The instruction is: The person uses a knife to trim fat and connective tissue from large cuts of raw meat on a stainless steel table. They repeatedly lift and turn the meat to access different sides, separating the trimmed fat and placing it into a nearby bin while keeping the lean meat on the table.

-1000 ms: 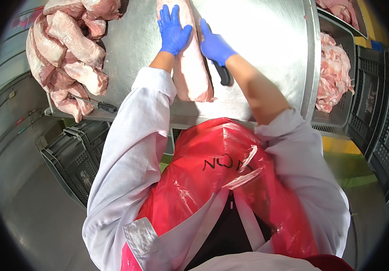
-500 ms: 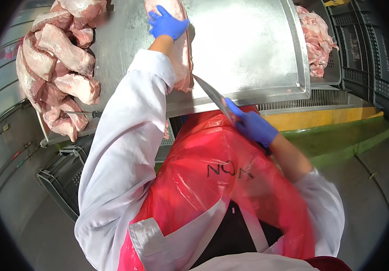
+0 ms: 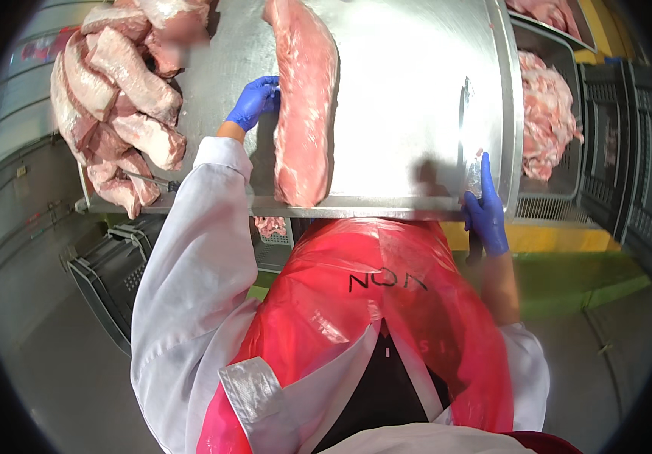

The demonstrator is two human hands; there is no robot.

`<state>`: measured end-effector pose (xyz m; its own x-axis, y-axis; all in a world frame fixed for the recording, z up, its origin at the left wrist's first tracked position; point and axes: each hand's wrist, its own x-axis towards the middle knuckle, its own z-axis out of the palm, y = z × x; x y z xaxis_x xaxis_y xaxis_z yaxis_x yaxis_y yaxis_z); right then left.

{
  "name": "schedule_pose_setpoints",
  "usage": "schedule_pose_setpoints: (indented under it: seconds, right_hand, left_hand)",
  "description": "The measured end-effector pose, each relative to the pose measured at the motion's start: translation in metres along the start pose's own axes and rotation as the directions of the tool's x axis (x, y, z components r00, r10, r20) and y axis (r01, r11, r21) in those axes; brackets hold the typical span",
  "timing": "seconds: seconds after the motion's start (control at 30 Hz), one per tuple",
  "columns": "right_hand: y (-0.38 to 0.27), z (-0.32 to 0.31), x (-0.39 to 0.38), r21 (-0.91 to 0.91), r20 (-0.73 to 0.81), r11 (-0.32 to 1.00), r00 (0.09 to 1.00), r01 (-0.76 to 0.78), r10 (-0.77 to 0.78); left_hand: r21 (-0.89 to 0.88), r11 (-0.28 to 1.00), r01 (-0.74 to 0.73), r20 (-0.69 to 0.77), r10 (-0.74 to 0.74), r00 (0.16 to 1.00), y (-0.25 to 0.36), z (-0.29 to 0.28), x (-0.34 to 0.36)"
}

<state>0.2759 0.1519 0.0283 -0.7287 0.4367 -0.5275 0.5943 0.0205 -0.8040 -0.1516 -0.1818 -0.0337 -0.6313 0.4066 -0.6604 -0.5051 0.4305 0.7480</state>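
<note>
A long pink slab of meat (image 3: pixel 301 113) lies lengthwise on the steel work surface (image 3: pixel 390 98). At its left edge my left hand (image 3: pixel 255 102), in a blue glove, has bent fingers closed against the meat, fingertips partly hidden. My right hand (image 3: pixel 485 208), also gloved in blue, grips a knife (image 3: pixel 463 113) at the right rim of the surface, blade pointing away from me and index finger stretched along it. A heap of large pale meat cuts (image 3: pixel 133 79) lies on the left, with a dark-handled tool (image 3: pixel 171 185) among them.
A grey crate of pale trimmings (image 3: pixel 545 113) stands on the right, below a tray of meat (image 3: pixel 549 17) and beside black crates (image 3: pixel 613 144). More crates (image 3: pixel 110 280) sit low at left. A red apron (image 3: pixel 364 303) covers my front, at the surface's near edge.
The long slab now shows a pinker face and lies nearer me. My left hand has dropped from on top to its left side; my right hand carried the knife to the right rim.
</note>
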Motion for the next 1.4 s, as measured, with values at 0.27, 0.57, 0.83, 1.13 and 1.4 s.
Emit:
schedule_pose_setpoints:
  seconds: [0.27,0.57,0.83,1.13,1.4]
  right_hand:
    - [-0.078,0.018,0.138,-0.077,0.246,0.944,0.924,0.320,-0.293]
    - [-0.217,0.214,0.267,-0.091,0.521,0.846,0.749,0.525,-0.409]
    - [-0.182,0.155,0.230,-0.242,0.942,0.731,0.335,0.638,0.019]
    - [-0.163,0.134,0.126,-0.369,0.905,0.843,0.357,0.391,0.230]
    - [-0.160,0.174,0.042,-0.501,0.841,0.746,0.451,0.439,0.300]
  left_hand:
    - [0.535,0.842,-0.070,-0.339,0.290,0.895,0.050,0.017,0.033]
    - [0.714,0.672,-0.196,-0.327,0.567,0.756,0.061,0.037,-0.001]
    - [0.406,0.815,-0.414,-0.376,0.561,0.737,0.076,0.036,-0.044]
    - [-0.050,0.772,-0.633,-0.273,0.599,0.753,0.075,0.013,-0.093]
    - [-0.178,0.681,-0.710,-0.230,0.673,0.703,0.102,0.012,-0.178]
